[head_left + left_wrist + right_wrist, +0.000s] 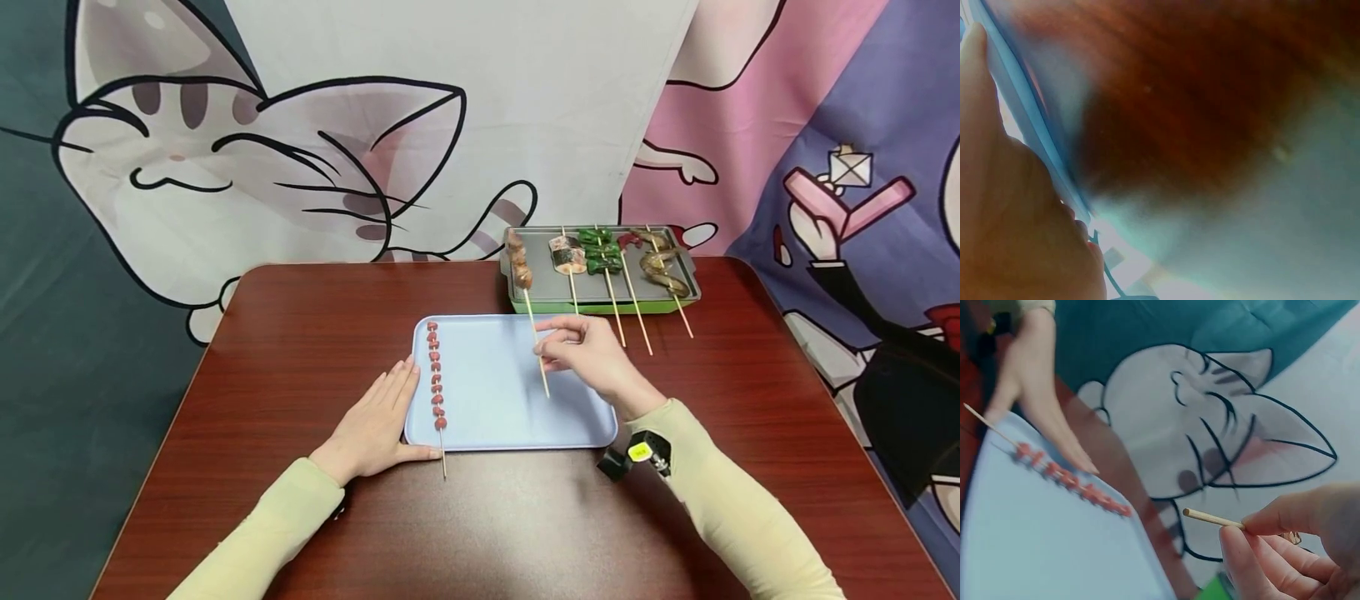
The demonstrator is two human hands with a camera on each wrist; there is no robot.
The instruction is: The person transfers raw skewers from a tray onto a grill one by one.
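Observation:
My right hand pinches the stick of a skewer of brown chunks between thumb and fingers. The chunks are at the left end of the grey grill pan, while the stick's lower end is over the pale blue tray. In the right wrist view the bare stick end sticks out past the fingertips. Fingers straight, my left hand rests along the tray's left edge. Close beside it, a skewer of small red pieces lies on the tray, its stick over the front rim.
Other skewers in the pan include black-and-white rolls, green pieces, a dark red piece and a brownish wavy one. Some sticks overhang the pan's front. A cartoon cloth hangs behind the wooden table.

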